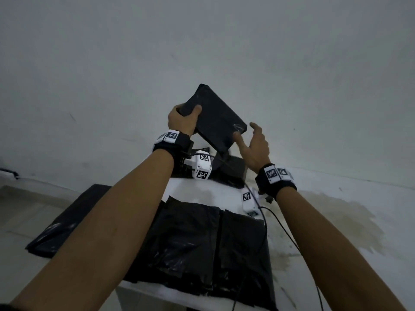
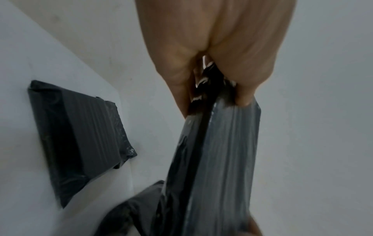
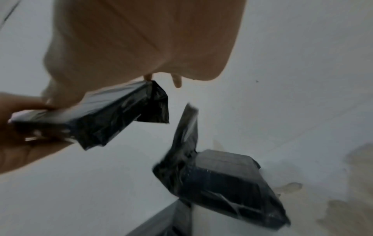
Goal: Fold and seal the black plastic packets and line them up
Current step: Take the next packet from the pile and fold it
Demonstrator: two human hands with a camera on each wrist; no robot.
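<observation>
- Left hand [image 1: 182, 118]: grip clamped, thumb and fingers curled round one end of a flat black plastic-wrapped packet [image 1: 215, 118], held tilted in the air above the white surface's [image 1: 314, 212] far edge.
- Right hand [image 1: 254, 145]: grip loose, fingers spread, index fingertip touching the packet's lower corner, holding nothing.
- Second black wrapped packet [image 3: 226, 185] lies on the surface near the far edge, under the raised one.
- Flat black plastic bags [image 1: 202, 243] overlap at the near edge.

We see a glossy black packet [image 1: 213, 117] against a pale grey-white wall [image 1: 202, 41] — more black packets [image 1: 215, 241] lie below on a white surface [image 1: 292, 198] with yellowish-brown stains [image 1: 332, 223]. Black wristbands [image 1: 275, 182] carry white tags with black square-pattern codes.
</observation>
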